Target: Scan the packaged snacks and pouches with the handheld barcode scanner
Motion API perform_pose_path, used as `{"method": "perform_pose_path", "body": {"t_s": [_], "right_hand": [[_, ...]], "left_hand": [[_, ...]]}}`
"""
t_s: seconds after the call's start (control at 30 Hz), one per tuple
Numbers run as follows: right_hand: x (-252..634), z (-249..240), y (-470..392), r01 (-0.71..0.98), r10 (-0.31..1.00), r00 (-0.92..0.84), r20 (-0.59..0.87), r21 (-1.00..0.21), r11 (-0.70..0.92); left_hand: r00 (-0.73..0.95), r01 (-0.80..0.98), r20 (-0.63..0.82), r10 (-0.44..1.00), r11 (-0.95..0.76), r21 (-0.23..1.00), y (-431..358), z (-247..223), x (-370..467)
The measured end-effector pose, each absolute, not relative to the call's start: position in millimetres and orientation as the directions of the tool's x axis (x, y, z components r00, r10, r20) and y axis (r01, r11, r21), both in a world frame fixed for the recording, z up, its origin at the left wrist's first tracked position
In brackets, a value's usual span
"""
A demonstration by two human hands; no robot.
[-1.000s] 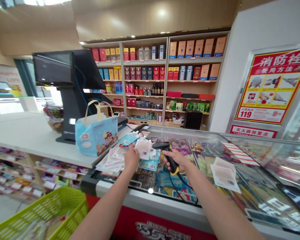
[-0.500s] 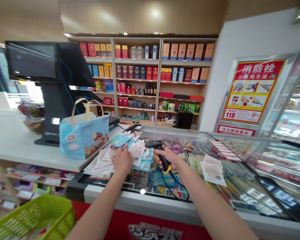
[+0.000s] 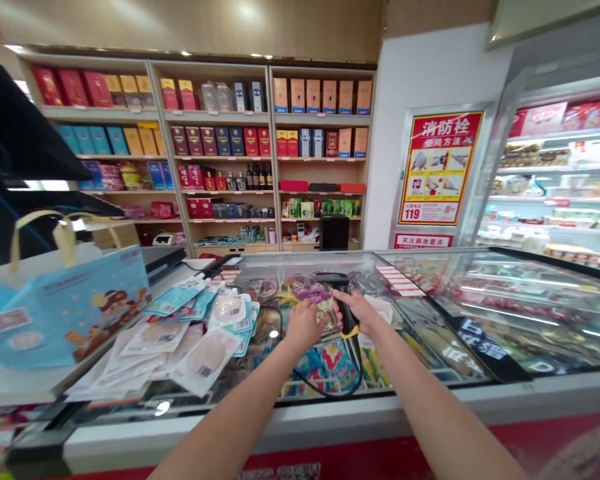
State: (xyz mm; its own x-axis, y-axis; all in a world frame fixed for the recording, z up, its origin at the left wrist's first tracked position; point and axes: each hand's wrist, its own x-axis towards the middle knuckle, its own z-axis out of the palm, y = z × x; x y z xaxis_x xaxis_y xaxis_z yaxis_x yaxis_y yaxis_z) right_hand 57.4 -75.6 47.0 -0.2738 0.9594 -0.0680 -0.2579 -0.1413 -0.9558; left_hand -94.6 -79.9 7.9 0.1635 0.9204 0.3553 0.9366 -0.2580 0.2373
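My right hand (image 3: pixel 357 313) grips a black and yellow barcode scanner (image 3: pixel 347 305) by its handle, above the glass top of a chest freezer. Its dark cable loops down over the glass. Close to the scanner's left side is my left hand (image 3: pixel 305 325), fingers loosely bent and apart, with nothing visible in it. To the left lies a pile of flat white packets (image 3: pixel 207 360) with printed labels. Beside and partly under them are several blue-labelled spout pouches (image 3: pixel 177 297). Another whitish packet (image 3: pixel 381 307) shows partly behind my right hand.
A blue gift bag (image 3: pixel 105 300) stands on the counter at left, beside a dark till screen (image 3: pixel 20 127). Colourful packs lie beneath the freezer glass (image 3: pixel 280 267). Behind are shelves of boxes and bottles (image 3: pixel 223 157). A black freezer frame (image 3: pixel 490 347) crosses at right.
My left hand has left the packets and moved right, close to the scanner. The view has turned right. My right hand still holds the scanner, now nearer the loose whitish packet.
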Motion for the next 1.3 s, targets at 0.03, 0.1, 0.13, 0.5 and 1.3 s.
{"method": "perform_pose_path", "body": {"t_s": [0.03,0.1,0.13,0.5,1.3], "right_hand": [[67.5,46.2,-76.4,-0.271,0.966,-0.247,-0.070,-0.953,-0.138],[86.0,44.6,-77.3,-0.294,0.977,-0.198,-0.079,-0.946,-0.136],[94.3,43.7,-77.3,-0.306,0.981,-0.178,-0.082,-0.942,-0.134],[140.0,23.8,-70.3,-0.372,0.997,-0.080,0.000,-0.928,-0.030],[117.6,20.2,-48.6,-0.342,0.998,-0.062,-0.028,-0.938,-0.047]], "left_hand": [[0.197,0.930,0.319,0.927,-0.280,0.239,-77.8,5.9,-75.0],[0.248,0.920,0.243,0.938,-0.306,0.246,-73.3,1.8,-40.9],[0.263,0.918,0.201,0.944,-0.309,0.249,-70.8,-0.1,-27.0],[0.149,0.940,-0.007,0.989,-0.139,0.312,-59.3,5.3,15.8],[0.053,0.808,0.156,0.986,-0.134,0.573,-11.0,-9.2,4.8]]}}
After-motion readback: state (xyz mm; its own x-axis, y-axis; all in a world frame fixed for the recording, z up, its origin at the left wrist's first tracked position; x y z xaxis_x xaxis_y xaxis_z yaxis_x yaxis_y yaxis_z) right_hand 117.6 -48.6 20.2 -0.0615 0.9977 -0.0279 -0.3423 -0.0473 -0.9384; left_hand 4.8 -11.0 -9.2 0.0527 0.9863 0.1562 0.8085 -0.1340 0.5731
